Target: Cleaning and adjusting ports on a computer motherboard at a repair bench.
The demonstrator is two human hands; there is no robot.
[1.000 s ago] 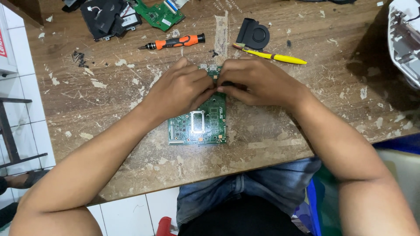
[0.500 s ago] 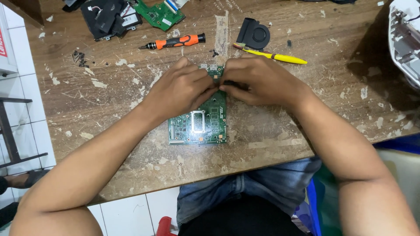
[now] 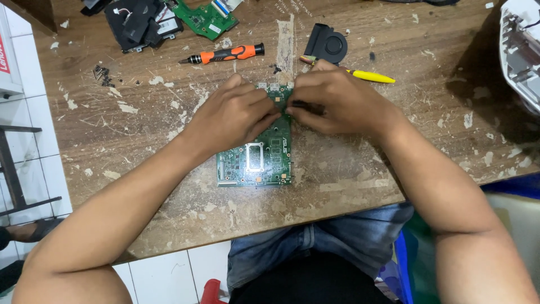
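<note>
A green circuit board (image 3: pixel 259 160) lies flat on the worn wooden table (image 3: pixel 360 180), its silver square socket frame showing near the middle. My left hand (image 3: pixel 233 115) rests on the board's upper left part, fingers curled and pressing down. My right hand (image 3: pixel 337 101) sits at the board's upper right edge, its fingertips pinching a small dark part (image 3: pixel 301 105) against the board. The two hands almost touch over the board's top half, which they hide.
An orange-and-black screwdriver (image 3: pixel 225 54) and a yellow pen (image 3: pixel 368 76) lie behind the hands. A black fan (image 3: pixel 327 40), a second green board (image 3: pixel 203 18) and black parts (image 3: pixel 140 22) sit at the far edge. A white casing (image 3: pixel 520 50) is at right; small screws (image 3: pixel 101 73) at left.
</note>
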